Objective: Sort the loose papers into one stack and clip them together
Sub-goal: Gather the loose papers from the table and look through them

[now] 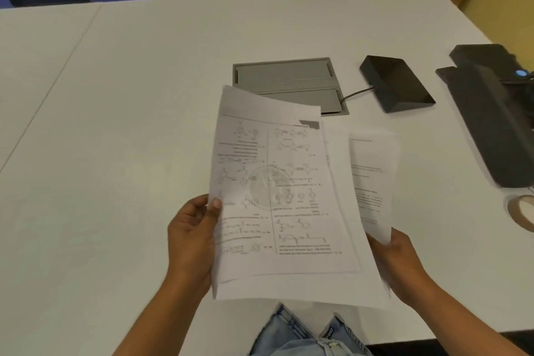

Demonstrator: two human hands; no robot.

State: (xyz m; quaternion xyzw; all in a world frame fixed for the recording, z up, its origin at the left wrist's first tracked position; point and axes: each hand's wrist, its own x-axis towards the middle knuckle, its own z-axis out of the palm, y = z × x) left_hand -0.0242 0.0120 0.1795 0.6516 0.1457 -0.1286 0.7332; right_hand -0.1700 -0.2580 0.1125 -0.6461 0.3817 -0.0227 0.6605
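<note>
I hold several printed papers (277,196) above the near edge of the white table (130,124). The top sheet shows chemical diagrams and text, upside down to me. My left hand (192,237) grips the left edge of the sheets, thumb on top. My right hand (401,266) holds the lower right side, where another text sheet (372,179) fans out, askew from the rest. The sheets are not squared up. A small grey shape (310,124) shows at the top sheet's upper right corner; I cannot tell what it is.
A grey cable hatch (283,75) is set into the table beyond the papers. A black wedge-shaped box (397,84) with a cable lies to its right. A large black device (491,113) and a tape roll (523,211) sit at the right edge.
</note>
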